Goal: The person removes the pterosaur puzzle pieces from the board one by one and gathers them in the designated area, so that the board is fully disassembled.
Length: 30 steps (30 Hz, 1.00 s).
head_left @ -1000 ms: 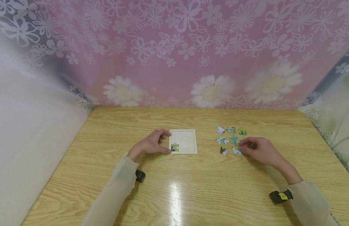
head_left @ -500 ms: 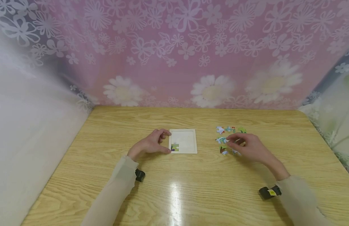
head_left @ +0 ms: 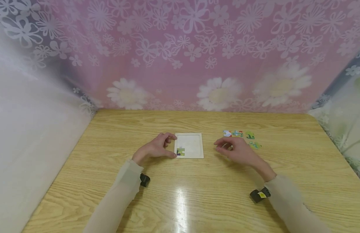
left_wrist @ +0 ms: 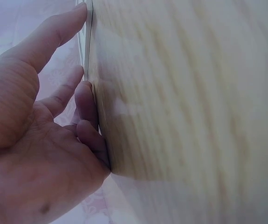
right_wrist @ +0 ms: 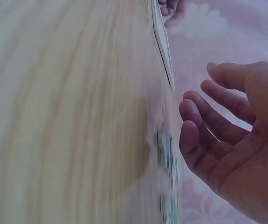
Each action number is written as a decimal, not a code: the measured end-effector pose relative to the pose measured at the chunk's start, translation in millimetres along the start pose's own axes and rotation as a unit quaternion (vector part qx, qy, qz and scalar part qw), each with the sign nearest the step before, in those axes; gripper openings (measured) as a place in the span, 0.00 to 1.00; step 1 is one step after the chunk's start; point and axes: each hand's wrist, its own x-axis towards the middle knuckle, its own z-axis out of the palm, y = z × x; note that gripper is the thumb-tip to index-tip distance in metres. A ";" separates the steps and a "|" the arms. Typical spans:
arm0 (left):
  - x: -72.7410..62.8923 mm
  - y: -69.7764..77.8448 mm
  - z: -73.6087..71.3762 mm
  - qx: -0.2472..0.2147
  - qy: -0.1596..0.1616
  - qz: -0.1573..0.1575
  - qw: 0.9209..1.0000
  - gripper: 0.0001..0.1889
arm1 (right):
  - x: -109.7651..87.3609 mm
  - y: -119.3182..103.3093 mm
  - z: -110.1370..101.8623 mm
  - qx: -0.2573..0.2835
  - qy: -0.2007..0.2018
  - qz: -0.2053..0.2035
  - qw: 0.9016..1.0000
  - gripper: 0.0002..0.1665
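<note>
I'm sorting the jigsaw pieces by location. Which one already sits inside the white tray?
The green and purple piece in the near-left corner of the tray, beside the left hand; the others lie loose on the table.
</note>
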 end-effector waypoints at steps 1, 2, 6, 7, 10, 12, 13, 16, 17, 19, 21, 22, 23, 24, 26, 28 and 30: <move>0.2 -0.2 0.0 -0.001 0.000 0.000 1.000 0.35 | 2.6 -2.6 2.2 0.001 -0.002 -0.002 1.000 0.13; 0.6 -0.8 -0.1 -0.001 0.001 0.000 1.000 0.35 | 5.2 -5.0 4.4 0.002 -0.004 -0.004 1.000 0.12; 1.6 -1.8 0.2 -0.001 0.003 0.000 1.000 0.35 | 15.7 -13.4 13.7 0.004 -0.015 -0.011 1.000 0.11; 1.9 -2.2 0.2 0.000 0.004 -0.001 1.000 0.35 | 18.2 -15.6 16.0 0.006 -0.019 -0.011 1.000 0.12; 2.3 -3.1 0.6 0.000 0.005 -0.002 1.000 0.36 | 25.4 -21.4 23.8 0.017 -0.031 -0.012 0.999 0.12; 3.0 -4.2 0.4 -0.002 0.006 -0.003 1.000 0.36 | 30.1 -25.7 29.0 0.026 -0.039 -0.011 0.999 0.13; 3.4 -4.7 0.4 -0.002 0.006 -0.004 1.000 0.36 | 32.5 -27.9 31.5 0.029 -0.043 -0.011 0.999 0.13; 4.5 -6.2 0.3 -0.001 0.008 -0.007 1.000 0.36 | 39.5 -34.5 38.8 0.033 -0.049 -0.017 0.998 0.12; 4.8 -6.3 0.3 -0.001 0.008 -0.008 1.000 0.36 | 41.9 -36.0 41.3 0.030 -0.050 -0.022 0.998 0.12; 5.3 -6.7 0.3 0.002 0.010 -0.010 1.000 0.36 | 46.2 -38.9 45.4 0.026 -0.054 -0.030 0.998 0.12; 5.7 -7.0 0.3 0.003 0.012 -0.012 1.000 0.36 | 49.8 -43.0 48.5 0.026 -0.056 -0.035 0.997 0.12; 5.7 -7.1 0.2 0.004 0.013 -0.012 1.000 0.36 | 51.4 -44.8 49.8 0.027 -0.058 -0.037 0.997 0.11; 5.5 -6.8 0.2 0.003 0.013 -0.014 1.000 0.36 | 53.2 -46.0 51.2 0.028 -0.060 -0.039 0.997 0.12; 5.1 -6.6 0.2 0.003 0.013 -0.015 1.000 0.36 | 54.7 -47.3 52.2 0.029 -0.063 -0.040 0.997 0.12; 4.3 -5.6 0.0 0.002 0.013 -0.017 1.000 0.36 | 58.3 -49.9 54.8 0.029 -0.065 -0.044 0.996 0.12; 3.3 -4.3 -0.3 0.000 0.011 -0.018 1.000 0.36 | 62.5 -49.6 58.2 0.023 -0.067 -0.049 0.996 0.11; 2.7 -3.4 -0.6 -0.001 0.011 -0.019 1.000 0.36 | 66.7 -48.2 61.8 0.012 -0.066 -0.055 0.996 0.11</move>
